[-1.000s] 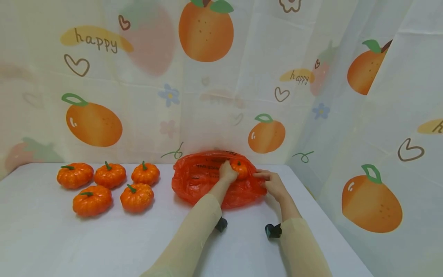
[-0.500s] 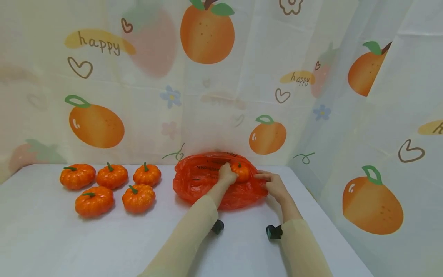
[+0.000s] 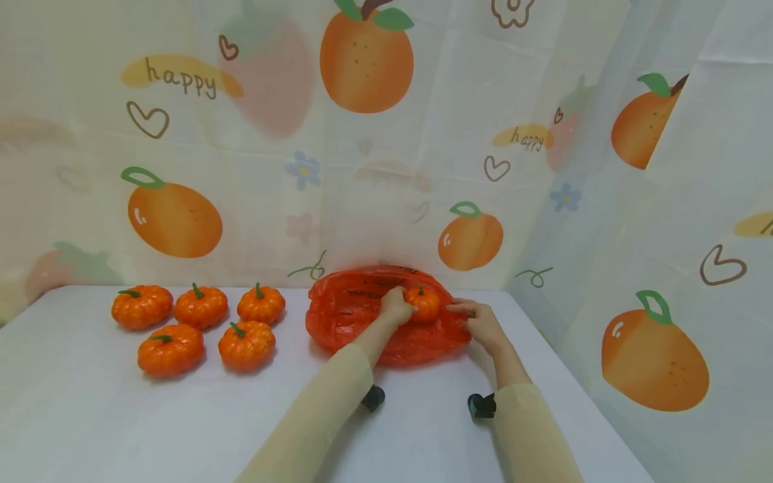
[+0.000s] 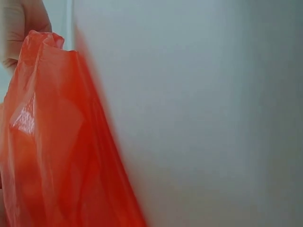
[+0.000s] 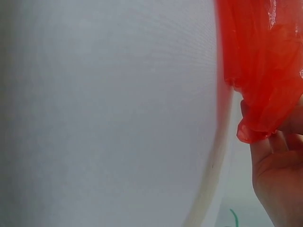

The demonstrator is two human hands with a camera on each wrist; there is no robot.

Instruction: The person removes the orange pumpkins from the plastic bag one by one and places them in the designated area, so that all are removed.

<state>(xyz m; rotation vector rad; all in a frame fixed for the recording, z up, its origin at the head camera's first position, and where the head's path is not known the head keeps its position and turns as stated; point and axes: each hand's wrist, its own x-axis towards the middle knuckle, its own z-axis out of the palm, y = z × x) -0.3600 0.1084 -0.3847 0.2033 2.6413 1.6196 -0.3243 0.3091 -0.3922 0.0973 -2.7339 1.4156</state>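
A red plastic bag (image 3: 362, 335) lies with its mouth spread toward me at the back of the table. Inside its right part sits a small orange pumpkin (image 3: 426, 305) with a green stem. My left hand (image 3: 395, 308) reaches into the mouth and grips the pumpkin's left side; most of its fingertips are hidden. At the bag's right edge, my right hand (image 3: 479, 323) pinches the plastic between thumb and fingers, as the right wrist view shows with the bunched bag (image 5: 262, 109). The left wrist view has mostly the bag's outside (image 4: 61, 142).
Several small orange pumpkins stand on the left of the white table (image 3: 151, 429), among them a front one (image 3: 246, 346) and a back one (image 3: 261, 306). A fruit-printed curtain (image 3: 374, 154) hangs behind the table and along its right side.
The pumpkin in the bag has come slightly toward me and shows more of itself. The right hand keeps its hold on the bag's edge. The head view has shifted a little.
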